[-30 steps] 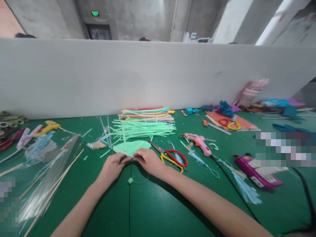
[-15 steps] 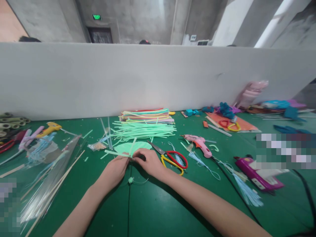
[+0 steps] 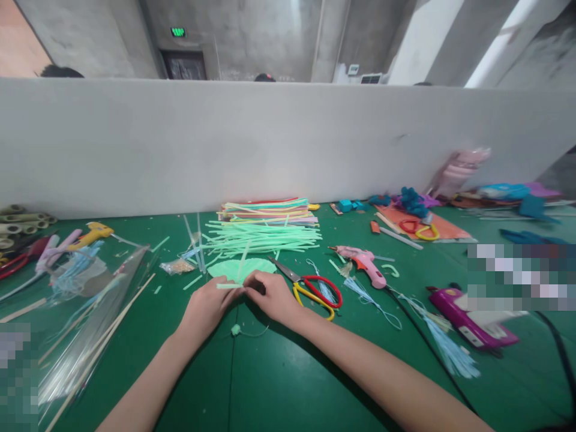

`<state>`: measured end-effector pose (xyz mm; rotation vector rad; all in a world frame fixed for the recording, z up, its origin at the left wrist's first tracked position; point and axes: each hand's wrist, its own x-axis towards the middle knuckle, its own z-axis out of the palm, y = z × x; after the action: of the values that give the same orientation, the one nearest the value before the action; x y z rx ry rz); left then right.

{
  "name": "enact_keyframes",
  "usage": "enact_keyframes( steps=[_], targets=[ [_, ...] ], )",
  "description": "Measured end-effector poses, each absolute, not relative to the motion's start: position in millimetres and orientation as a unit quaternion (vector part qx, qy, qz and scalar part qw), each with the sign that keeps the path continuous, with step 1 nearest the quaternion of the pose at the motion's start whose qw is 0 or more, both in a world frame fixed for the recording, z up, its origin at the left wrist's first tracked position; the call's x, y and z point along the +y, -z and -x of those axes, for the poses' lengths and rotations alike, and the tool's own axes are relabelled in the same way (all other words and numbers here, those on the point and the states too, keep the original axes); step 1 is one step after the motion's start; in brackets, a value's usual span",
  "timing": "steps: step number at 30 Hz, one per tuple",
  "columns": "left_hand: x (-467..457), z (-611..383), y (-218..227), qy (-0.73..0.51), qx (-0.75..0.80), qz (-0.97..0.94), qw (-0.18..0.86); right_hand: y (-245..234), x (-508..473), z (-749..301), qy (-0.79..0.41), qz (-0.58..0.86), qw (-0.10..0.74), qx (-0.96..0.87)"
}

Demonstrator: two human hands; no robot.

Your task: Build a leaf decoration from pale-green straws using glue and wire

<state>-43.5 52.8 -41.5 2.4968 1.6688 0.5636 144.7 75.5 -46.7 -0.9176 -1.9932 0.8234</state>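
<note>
My left hand (image 3: pixel 207 306) and my right hand (image 3: pixel 273 295) meet at the table's middle, fingertips pinched together on a light green pipe cleaner (image 3: pixel 228 286). One stretch of it lies across my left fingers, and another light green length (image 3: pixel 244 259) sticks up between the hands. The exact crossing point is hidden by my fingers. Just behind them lies a pale green fan-shaped piece (image 3: pixel 220 267). Nearer to me a small green knotted ball (image 3: pixel 236 330) rests with a thin cord trailing from it. Open scissors (image 3: pixel 310 288) with red and yellow handles lie beside my right hand.
Light green pipe cleaners (image 3: pixel 265 237) are heaped behind the hands. A pink glue gun (image 3: pixel 366 263), blue tassels (image 3: pixel 366 295) and a purple device (image 3: pixel 470 318) lie rightward. Leftward are a yellow glue gun (image 3: pixel 92 235) and thin sticks (image 3: pixel 112 327). A white partition (image 3: pixel 270 138) borders the table's back.
The green length that pointed out to the left has swung in across my left fingers. My left hand has shifted slightly up, while my right hand has barely moved.
</note>
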Motion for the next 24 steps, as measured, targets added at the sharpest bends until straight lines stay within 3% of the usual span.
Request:
enact_keyframes(
  steps=[24],
  targets=[
    [52.0, 35.4, 39.4, -0.252, 0.558, -0.786, 0.081, 51.6, 79.5, -143.1, -0.309, 0.368, 0.375, -0.793]
  ],
)
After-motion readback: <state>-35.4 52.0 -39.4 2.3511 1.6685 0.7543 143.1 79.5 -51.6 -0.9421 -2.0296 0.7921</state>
